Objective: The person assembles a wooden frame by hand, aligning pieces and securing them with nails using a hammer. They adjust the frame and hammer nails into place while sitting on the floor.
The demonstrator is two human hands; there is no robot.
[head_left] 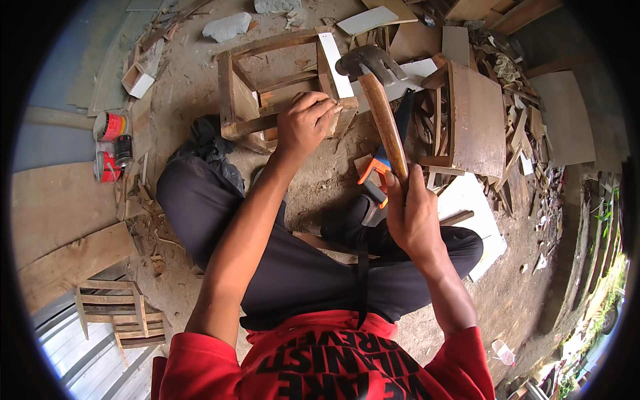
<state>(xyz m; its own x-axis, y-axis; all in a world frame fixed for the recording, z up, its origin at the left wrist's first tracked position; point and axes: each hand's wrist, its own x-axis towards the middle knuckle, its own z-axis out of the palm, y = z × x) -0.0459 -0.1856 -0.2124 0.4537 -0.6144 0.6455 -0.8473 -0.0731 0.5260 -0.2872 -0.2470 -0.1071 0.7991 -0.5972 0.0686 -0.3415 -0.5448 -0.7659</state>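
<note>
My right hand (415,215) is wrapped round the wooden handle of a claw hammer (385,121), its dark metal head raised near the right end of an open wooden frame (227,93). My left hand (305,125) is closed in a pinch at the frame's near right corner. What its fingertips hold, if anything, is too small to make out. A white strip (335,65) lies along the frame's right side. Beyond the hammer handle, a handsaw (377,167) with an orange and black handle lies on the ground, partly hidden.
To the right stands a wooden box (475,123) beside piled scrap wood (517,143). Several paint cans (109,127) are at the left. A white board (475,200) lies by my right knee, and a pale stone (227,27) lies behind the frame.
</note>
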